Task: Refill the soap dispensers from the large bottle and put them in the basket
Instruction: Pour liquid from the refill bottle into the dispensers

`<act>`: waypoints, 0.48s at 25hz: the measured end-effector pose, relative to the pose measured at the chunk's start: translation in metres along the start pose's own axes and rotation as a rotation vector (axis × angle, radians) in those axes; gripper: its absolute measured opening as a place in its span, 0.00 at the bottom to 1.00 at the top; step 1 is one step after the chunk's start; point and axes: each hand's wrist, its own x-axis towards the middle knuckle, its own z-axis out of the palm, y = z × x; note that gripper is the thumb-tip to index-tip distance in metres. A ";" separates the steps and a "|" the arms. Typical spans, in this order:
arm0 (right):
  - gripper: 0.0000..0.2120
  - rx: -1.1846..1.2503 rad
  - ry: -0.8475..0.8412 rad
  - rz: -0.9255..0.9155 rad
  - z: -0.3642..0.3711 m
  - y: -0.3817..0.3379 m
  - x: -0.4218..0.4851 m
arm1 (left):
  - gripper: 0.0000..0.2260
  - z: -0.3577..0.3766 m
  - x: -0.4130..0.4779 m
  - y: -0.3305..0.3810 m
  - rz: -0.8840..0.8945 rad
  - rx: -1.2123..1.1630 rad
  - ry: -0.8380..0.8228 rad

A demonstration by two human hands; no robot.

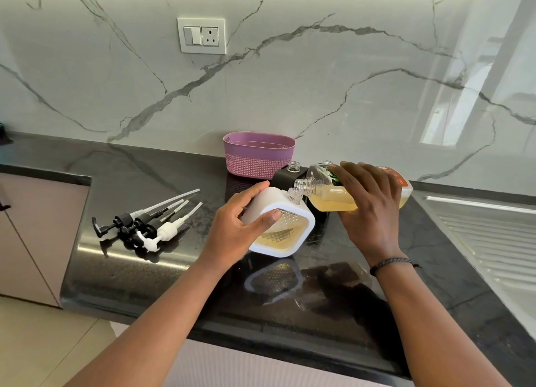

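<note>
My left hand (235, 227) grips a white square soap dispenser (285, 230), tilted over the dark counter, with yellowish soap behind its clear textured window. My right hand (368, 204) holds the large clear bottle (324, 196) of amber soap on its side, its open neck at the dispenser's mouth. A black dispenser (285, 178) with an open threaded neck stands just behind them. The purple basket (258, 157) sits against the wall beyond it.
Several pump heads (145, 223), black and white, lie in a pile on the counter (162, 270) to the left. A steel sink drainboard (487, 236) starts at the right. A wall socket (201, 35) is on the marble backsplash.
</note>
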 end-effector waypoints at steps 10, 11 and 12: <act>0.42 -0.062 0.005 -0.019 -0.005 -0.003 0.003 | 0.27 0.001 0.001 -0.001 -0.012 -0.024 -0.004; 0.42 -0.061 0.004 -0.017 -0.006 -0.004 0.003 | 0.27 0.000 0.001 -0.001 -0.014 -0.019 -0.004; 0.42 -0.058 0.001 -0.012 -0.006 -0.004 0.003 | 0.28 0.000 0.001 0.000 -0.017 -0.017 -0.003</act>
